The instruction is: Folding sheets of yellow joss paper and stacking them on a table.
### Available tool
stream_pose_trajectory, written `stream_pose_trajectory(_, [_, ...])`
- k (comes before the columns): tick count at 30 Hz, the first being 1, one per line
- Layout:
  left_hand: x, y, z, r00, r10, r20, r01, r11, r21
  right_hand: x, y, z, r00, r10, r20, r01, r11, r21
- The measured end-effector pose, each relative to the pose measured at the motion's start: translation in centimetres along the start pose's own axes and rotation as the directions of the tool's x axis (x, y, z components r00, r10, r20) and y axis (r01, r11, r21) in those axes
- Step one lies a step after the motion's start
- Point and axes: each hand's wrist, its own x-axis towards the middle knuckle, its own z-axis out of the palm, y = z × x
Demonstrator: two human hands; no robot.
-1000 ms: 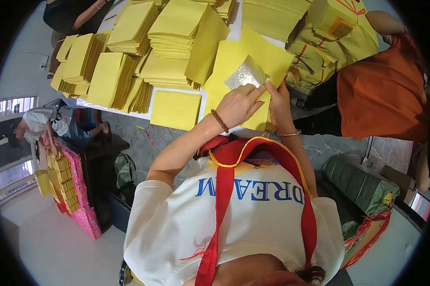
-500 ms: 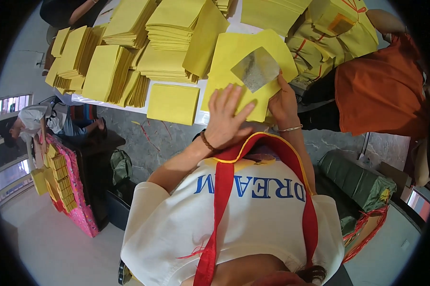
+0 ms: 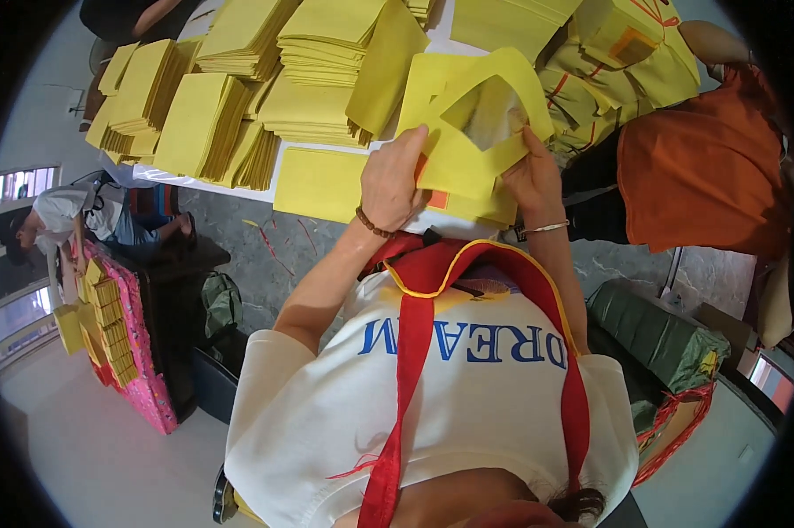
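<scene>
yellow paper sheet, bent in a curve, diamond-shaped silver patch, over another yellow sheet

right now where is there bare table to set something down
Only slivers: a narrow white strip of table between the middle stack and back sheets, plus a thin front margin below the left stacks. Crowded: the yellow paper with the left hand and right hand at it, and the tied bundles at right.
</scene>
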Motion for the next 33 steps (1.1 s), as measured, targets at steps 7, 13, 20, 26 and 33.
stream_pose_trajectory(7, [3.4, -1.3, -1.5, 0.961, -0.243, 0.13, 0.255, 0.963, -0.083, -0.7, -5.8, -2.0, 0.961, 0.007, 0.278, -0.004, 1.0, -0.011])
stream_pose_trajectory(13, [5.4, -3.1, -2.3, 0.821, -0.562, 0.104, 0.558, 0.749, -0.357, -3.9, -6.8, -1.8, 0.993, -0.048, 0.105, 0.084, 0.924, -0.373])
stream_pose_trajectory(20, [5.8, -0.2, -1.8, 0.997, -0.034, -0.068, 0.029, 0.997, -0.068, -3.1, -4.7, -1.7, 0.99, -0.123, 0.073, 0.136, 0.653, -0.745])
stream_pose_trajectory(26, [3.1, 2.8, 0.1, 0.955, 0.176, 0.24, -0.196, 0.978, 0.066, -1.4, -3.0, -2.9, 0.976, -0.19, 0.104, 0.201, 0.623, -0.756])
stream_pose_trajectory(33, [1.3, 3.9, 1.1, 0.867, 0.14, 0.478, -0.213, 0.972, 0.103, -1.2, -2.9, -2.5, 0.992, -0.125, 0.03, 0.122, 0.833, -0.54])
